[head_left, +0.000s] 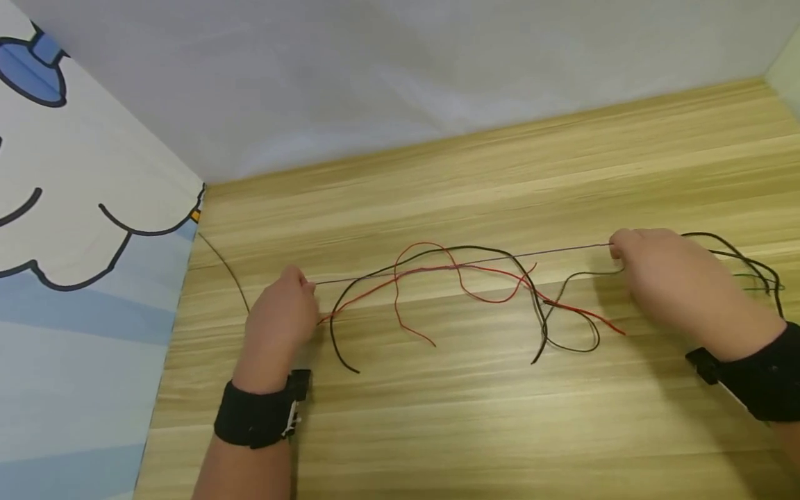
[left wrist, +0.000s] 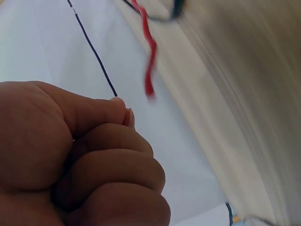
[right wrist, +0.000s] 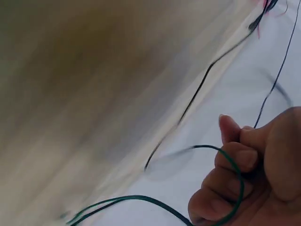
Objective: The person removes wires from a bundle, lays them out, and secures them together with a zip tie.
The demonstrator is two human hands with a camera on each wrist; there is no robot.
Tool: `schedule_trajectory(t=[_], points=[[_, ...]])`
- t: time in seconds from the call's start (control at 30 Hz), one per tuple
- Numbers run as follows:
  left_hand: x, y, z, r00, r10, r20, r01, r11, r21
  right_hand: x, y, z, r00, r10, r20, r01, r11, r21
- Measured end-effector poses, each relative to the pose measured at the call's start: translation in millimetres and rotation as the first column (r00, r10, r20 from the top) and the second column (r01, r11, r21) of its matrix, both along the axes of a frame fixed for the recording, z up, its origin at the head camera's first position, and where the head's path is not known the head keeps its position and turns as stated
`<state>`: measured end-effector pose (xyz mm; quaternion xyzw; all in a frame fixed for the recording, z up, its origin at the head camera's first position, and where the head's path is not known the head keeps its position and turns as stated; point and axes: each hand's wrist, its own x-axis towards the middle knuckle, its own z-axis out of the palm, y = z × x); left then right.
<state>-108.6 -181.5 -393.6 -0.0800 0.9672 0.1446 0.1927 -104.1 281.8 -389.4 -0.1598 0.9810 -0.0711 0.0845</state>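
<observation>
I am finding no text, label, brand, number or sign that I can read.

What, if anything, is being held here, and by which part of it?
A thin purple cord, pinched at either end of its straight visible stretch by the left hand and right hand. Whether its true ends lie there cannot be told.
</observation>
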Motion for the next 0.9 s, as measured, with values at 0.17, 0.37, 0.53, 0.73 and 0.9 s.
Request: schedule_trajectory(t=[0.17, 0.37, 0.53, 0.73, 0.9], points=[[2.1, -17, 0.8, 0.999, 0.041, -0.01, -0.041, 0.999, -0.003, -1.9, 15, 5.9, 0.998, -0.042, 0.044, 0.041, 0.998, 0.039], [3.6, -25, 0.2, 0.997, 0.073, 0.003, -0.073, 0.997, 0.005, -4.7, 16, 7.6, 0.99, -0.12, 0.077, 0.117, 0.993, 0.033], [4.1, -30, 1.9, 0.997, 0.071, 0.015, -0.072, 0.997, 0.035, 0.9, 6, 10.5, 0.992, -0.111, -0.059, 0.111, 0.994, -0.01], [7.5, -28, -0.5, 0.999, 0.043, 0.03, -0.045, 0.995, 0.094, -3.1, -9, 11.0, 0.986, -0.133, -0.103, 0.131, 0.991, -0.022], [9.8, -29, -3.7, 0.999, 0.04, 0.002, -0.04, 0.997, 0.059, -9.9, -10, 3.8, 0.991, -0.124, -0.051, 0.125, 0.992, 0.019]])
